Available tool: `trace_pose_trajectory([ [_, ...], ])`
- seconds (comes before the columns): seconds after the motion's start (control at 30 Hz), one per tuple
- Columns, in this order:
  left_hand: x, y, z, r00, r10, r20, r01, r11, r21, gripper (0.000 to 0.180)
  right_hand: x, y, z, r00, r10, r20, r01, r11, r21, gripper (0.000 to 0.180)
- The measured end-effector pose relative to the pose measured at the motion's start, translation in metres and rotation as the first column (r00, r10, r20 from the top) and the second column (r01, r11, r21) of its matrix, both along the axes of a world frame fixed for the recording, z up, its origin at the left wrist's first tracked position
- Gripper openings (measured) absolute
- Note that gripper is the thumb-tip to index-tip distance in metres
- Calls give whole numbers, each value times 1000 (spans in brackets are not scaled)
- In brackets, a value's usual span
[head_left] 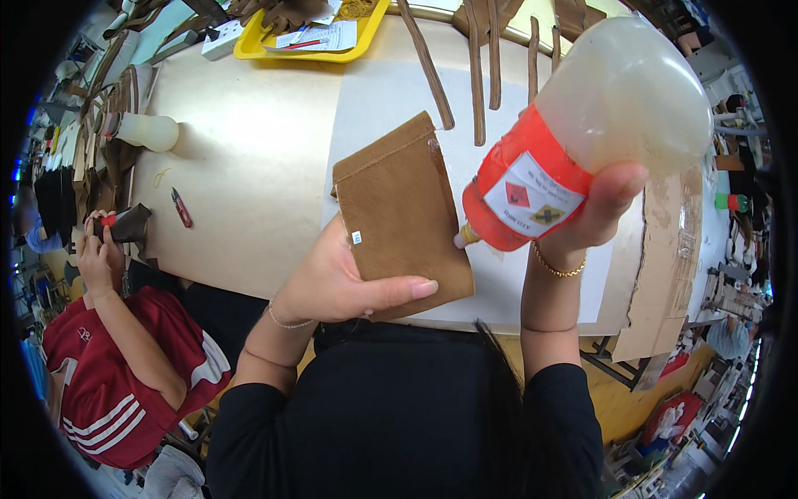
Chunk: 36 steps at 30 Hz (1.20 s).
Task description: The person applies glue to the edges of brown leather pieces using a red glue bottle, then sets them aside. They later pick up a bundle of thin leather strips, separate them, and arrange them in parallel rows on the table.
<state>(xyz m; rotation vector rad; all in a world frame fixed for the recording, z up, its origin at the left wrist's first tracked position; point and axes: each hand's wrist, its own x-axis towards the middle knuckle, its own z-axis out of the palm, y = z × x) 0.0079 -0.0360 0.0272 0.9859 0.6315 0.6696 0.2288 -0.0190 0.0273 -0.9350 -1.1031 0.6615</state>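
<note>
My left hand [345,283] holds a brown suede piece [399,208] from below, thumb across its lower edge, lifted above the table. In my right hand [600,208] is a translucent glue bottle [598,125] with an orange neck and a hazard label, tipped nozzle-down. The nozzle touches the right edge of the suede piece.
A tan worktable [249,166] carries a white sheet [499,283], several brown leather strips [478,75], a yellow tray [307,37], another glue bottle [145,130] and a red tool [181,208]. At the left sits a person in a red shirt [116,366], working a dark piece.
</note>
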Motion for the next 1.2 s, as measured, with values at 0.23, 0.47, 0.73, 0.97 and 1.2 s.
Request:
trace_pose_trajectory([
  [0.23, 0, -2, 0, 998, 63, -18, -63, 998, 18, 72, 19, -6, -16, 988, -50, -148, 18, 977, -213, 103],
  [0.47, 4, -6, 7, 999, 32, -21, -32, 999, -4, 71, 5, 42, 19, 935, 269, -232, -198, 937, 287, 83],
  [0.73, 3, -8, 7, 997, 75, -10, -74, 997, 19, 71, 6, 25, 14, 992, 86, 92, -91, 995, 49, 82],
  [0.97, 5, -8, 6, 998, 67, -19, -68, 998, -15, 72, 9, 23, 16, 991, 83, -107, -79, 996, 44, 79],
  [1.2, 3, -7, 11, 997, 76, -29, -76, 997, 4, 72, -21, 48, 27, 978, 22, -206, 8, 989, 146, 73],
])
